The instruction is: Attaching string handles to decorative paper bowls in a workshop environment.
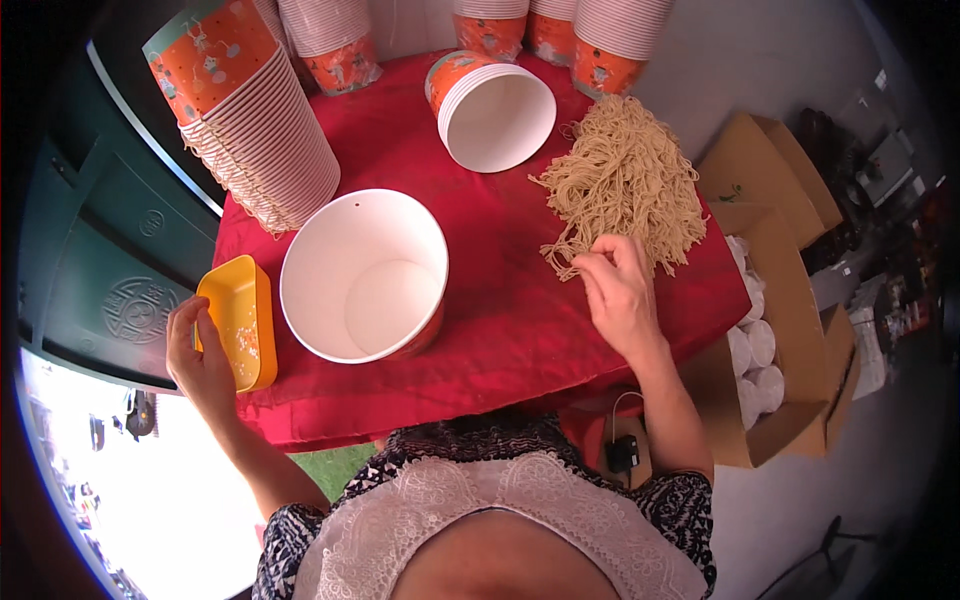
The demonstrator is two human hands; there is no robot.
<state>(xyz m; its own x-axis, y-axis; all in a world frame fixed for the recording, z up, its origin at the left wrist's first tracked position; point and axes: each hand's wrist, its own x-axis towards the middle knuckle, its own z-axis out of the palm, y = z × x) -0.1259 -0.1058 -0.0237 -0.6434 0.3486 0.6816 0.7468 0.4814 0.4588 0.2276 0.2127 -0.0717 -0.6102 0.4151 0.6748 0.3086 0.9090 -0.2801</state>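
Observation:
My right hand (622,298) is at the lower edge of a loose heap of beige strings (630,180), its thumb and forefinger pinched on a strand. At the left table edge, my left hand (200,355) has its thumb and fingertips closed at the side rim of a yellow plastic tray (262,335). Small whitish and orange bits lie in that tray. Between my hands stands a large white-lined paper bucket (365,275), its open mouth facing me. A small hole shows near its far rim.
A tall nested bucket stack (265,130) with strings hanging on it leans at the back left. Several nested buckets (495,115) lie on their side at the back. Wrapped stacks (335,40) stand behind. Right of the red-covered table (500,330), a cardboard box (790,300) holds white rolls.

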